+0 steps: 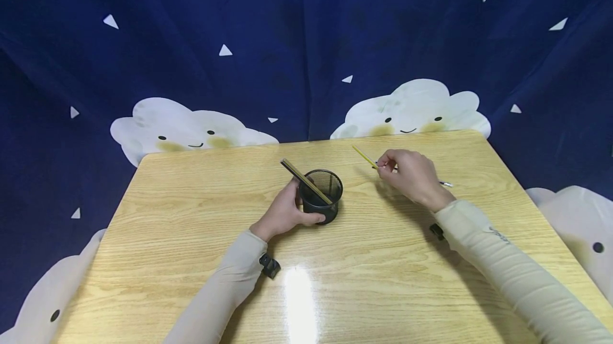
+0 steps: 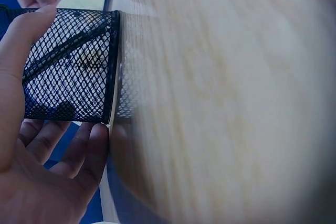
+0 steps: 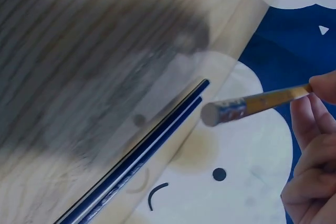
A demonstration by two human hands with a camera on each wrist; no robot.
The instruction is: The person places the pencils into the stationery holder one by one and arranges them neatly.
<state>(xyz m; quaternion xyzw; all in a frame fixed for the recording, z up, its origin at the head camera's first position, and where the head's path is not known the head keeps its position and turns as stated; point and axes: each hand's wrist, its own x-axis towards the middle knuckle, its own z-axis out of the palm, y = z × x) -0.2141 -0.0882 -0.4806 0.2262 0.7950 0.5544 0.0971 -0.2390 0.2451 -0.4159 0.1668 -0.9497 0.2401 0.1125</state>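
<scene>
Near the middle of the table is a round black mesh pen cup (image 1: pixel 332 183), upright in the grip of my left hand (image 1: pixel 282 211). The left wrist view shows the thumb along one side of the mesh (image 2: pixel 79 77) and the fingers on the other, down by its base. Pencils (image 1: pixel 300 175) lean in the cup, sticking out over its rim to the left. Further right, my right hand (image 1: pixel 409 176) pinches a yellow pencil (image 1: pixel 365 157) between thumb and fingertips, above the table. Its eraser end (image 3: pixel 223 112) faces the right wrist camera.
Beneath the right hand a slim dark blue pen-like stick (image 3: pixel 134 153) lies on the table, its pale end (image 1: pixel 445 183) showing past the hand. The wood-grain table (image 1: pixel 191 190) is glossy. A dark blue curtain (image 1: pixel 268 25) with printed clouds hangs behind its far edge.
</scene>
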